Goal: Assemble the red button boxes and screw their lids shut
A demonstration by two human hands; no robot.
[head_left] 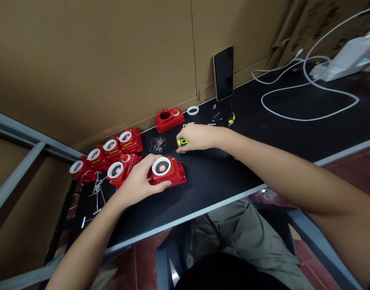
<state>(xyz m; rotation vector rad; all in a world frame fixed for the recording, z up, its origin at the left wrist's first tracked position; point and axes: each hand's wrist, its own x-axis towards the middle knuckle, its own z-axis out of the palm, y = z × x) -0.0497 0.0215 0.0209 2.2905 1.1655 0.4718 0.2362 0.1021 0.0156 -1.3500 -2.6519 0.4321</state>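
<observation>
My left hand [140, 177] grips a red device housing [176, 172] with a white ring [161, 166] around a dark round opening. The housing rests on the black table. Closed around a green and yellow screwdriver [182, 141], my right hand [197, 137] is just above the table, right of and behind that housing. The screwdriver's shaft is mostly hidden. Left of my left hand stands another red housing [124, 167] with a white ring. Behind my right hand are an open red housing [169, 119] and a loose white ring [193, 110].
Several red housings [112, 150] line the table's left end, near loose metal rods [98, 197]. A dark phone or tablet [224, 73] leans on the cardboard wall [136, 56]. Small screws [215, 115] and a yellow-handled tool [232, 119] lie before it. A white cable [305, 119] loops at right.
</observation>
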